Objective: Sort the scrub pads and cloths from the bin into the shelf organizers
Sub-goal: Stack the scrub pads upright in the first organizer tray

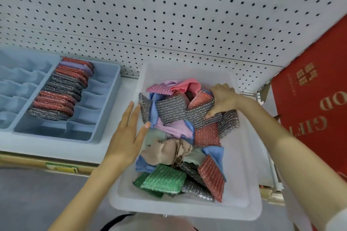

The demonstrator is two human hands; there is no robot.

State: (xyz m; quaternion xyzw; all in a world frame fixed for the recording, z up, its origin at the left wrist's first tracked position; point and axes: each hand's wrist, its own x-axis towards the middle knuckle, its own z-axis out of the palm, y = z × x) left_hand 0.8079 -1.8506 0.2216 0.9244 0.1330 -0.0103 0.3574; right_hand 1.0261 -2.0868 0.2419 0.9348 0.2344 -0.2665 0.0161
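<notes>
Organizers (93, 97): two, blue, on the shelf; the left one is cut off.
Sorted pads (60, 90): one row, red, grey, one purple; count unclear.
Left hand (127, 137): flat, fingers straight, against the bin wall, holding nothing.
Bin (187, 210): one, white; glittery scrub pads (165, 180) and crumpled cloths (165, 152) mixed.
Right hand (223, 99): on a grey pad (199, 116); fingertips hidden, grip unclear.

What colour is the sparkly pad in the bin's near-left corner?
Green: the sparkly rectangular scrub pad, head view.

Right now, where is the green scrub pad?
In the head view, the green scrub pad lies in the near-left corner of the white bin, below the crumpled beige cloth and left of a silver pad.
</notes>
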